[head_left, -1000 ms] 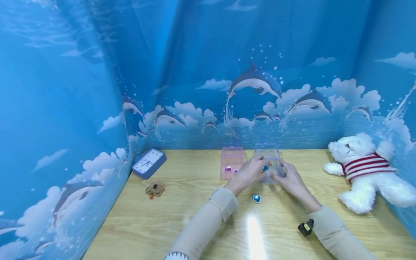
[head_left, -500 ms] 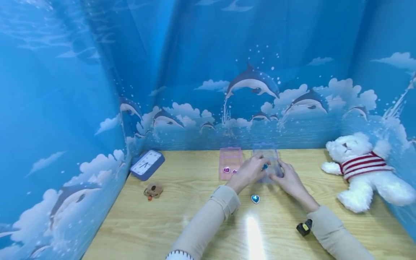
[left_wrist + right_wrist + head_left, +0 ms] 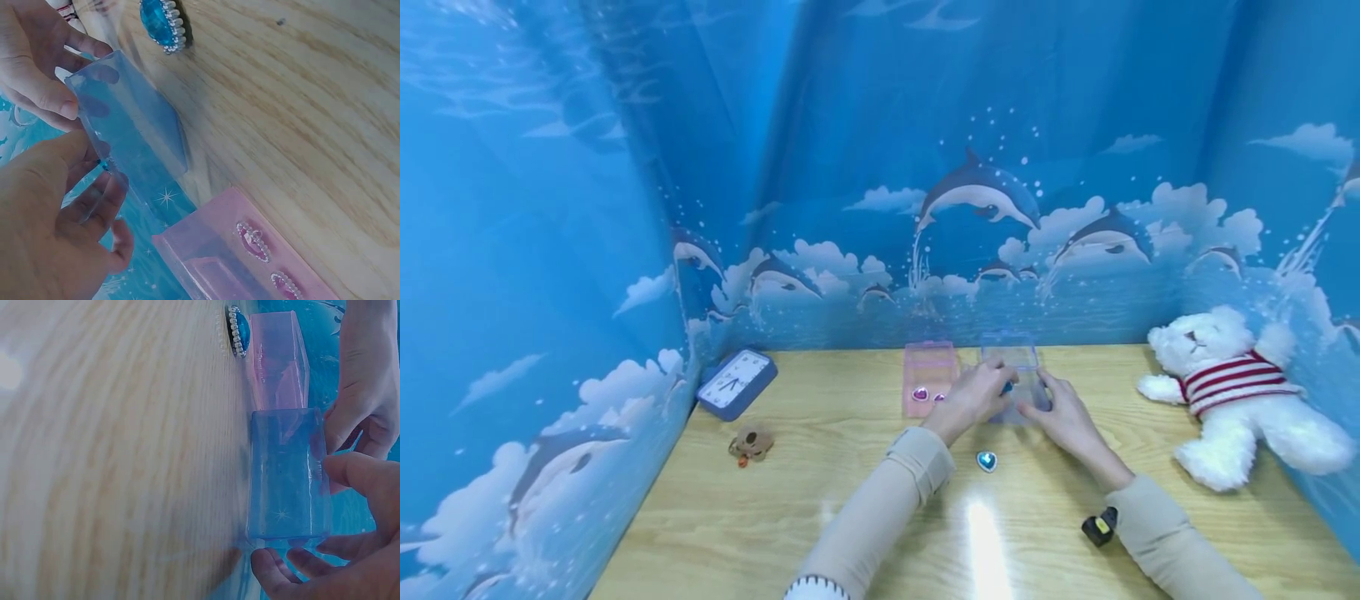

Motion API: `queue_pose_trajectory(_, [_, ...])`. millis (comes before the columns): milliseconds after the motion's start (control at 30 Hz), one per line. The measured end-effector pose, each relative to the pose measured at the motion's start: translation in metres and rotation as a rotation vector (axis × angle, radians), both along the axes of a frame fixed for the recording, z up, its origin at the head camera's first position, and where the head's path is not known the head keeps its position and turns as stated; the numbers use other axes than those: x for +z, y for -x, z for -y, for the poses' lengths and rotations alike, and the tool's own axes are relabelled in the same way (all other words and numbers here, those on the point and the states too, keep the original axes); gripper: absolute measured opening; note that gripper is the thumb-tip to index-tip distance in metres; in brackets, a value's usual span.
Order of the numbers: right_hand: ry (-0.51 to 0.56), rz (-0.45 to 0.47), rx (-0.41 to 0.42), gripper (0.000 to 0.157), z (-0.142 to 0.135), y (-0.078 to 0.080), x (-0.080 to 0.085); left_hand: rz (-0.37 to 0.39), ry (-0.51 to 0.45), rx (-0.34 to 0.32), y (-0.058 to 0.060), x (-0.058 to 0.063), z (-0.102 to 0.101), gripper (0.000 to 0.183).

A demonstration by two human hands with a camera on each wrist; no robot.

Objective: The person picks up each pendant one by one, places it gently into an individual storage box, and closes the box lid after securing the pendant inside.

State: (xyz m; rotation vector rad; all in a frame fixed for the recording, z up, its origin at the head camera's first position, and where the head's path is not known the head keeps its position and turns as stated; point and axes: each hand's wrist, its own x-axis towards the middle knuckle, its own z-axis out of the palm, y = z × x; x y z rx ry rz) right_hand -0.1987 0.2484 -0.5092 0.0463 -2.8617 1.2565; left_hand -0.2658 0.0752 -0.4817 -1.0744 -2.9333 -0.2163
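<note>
A clear bluish plastic box (image 3: 1009, 357) stands with its lid up at the back of the table. My left hand (image 3: 973, 396) reaches over it and pinches a blue gem (image 3: 1007, 387) mostly hidden by the fingers. From the other side my right hand (image 3: 1067, 421) holds the box, thumb on its near rim and fingertips along its end wall (image 3: 290, 540). Another blue heart gem (image 3: 987, 461) with a silvery beaded edge lies on the table in front. Left of the clear box, an open pink box (image 3: 930, 357) contains pink gems (image 3: 920, 394), partly covered by my left wrist.
At the back left is a blue clock (image 3: 737, 383), with a small brown plush keychain (image 3: 751, 443) before it. A white teddy bear (image 3: 1247, 396) in a striped sweater lies at the right. A dolphin-print curtain (image 3: 865, 167) surrounds the table.
The head view has shifted slightly to the right. The blue gem in my left hand shows less between the fingers; both hands stay nearly in place at the clear box.
</note>
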Motion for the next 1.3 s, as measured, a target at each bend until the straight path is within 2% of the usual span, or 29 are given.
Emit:
queue_pose_trajectory(200, [0.008,0.003,0.010,0.087,0.004,0.001,0.001,-0.100,0.151,0.061,0.002,-0.001,-0.001,0.033])
queue_pose_trajectory(333, [0.010,-0.001,0.016,0.087,0.006,0.000,0.002,-0.114,0.205,0.088,0.004,0.000,-0.001,0.036])
queue_pose_trajectory(500, [0.017,-0.001,0.015,0.087,0.006,0.001,0.001,-0.111,0.122,0.103,0.005,0.003,0.006,0.033])
queue_pose_trajectory(667, [0.023,-0.010,0.010,0.087,0.004,0.002,0.000,-0.092,0.011,0.107,0.001,0.013,0.016,0.031])
queue_pose_trajectory(867, [0.017,-0.018,0.012,0.087,0.002,0.002,-0.002,-0.118,-0.073,0.061,-0.009,0.021,0.029,0.034])
queue_pose_trajectory(1000, [0.016,-0.017,0.014,0.087,0.001,0.001,-0.002,-0.083,-0.121,0.013,-0.021,0.018,0.041,0.037])
queue_pose_trajectory(1067, [0.016,-0.011,0.014,0.087,0.000,0.001,-0.001,-0.035,-0.143,-0.012,-0.028,0.014,0.046,0.037])
queue_pose_trajectory(1200, [0.018,-0.008,0.011,0.087,-0.001,0.000,-0.002,0.014,-0.128,-0.040,-0.039,0.004,0.054,0.034])
queue_pose_trajectory(1300, [0.018,-0.013,0.013,0.086,-0.001,0.000,-0.003,0.050,-0.099,-0.027,-0.047,-0.001,0.056,0.035])
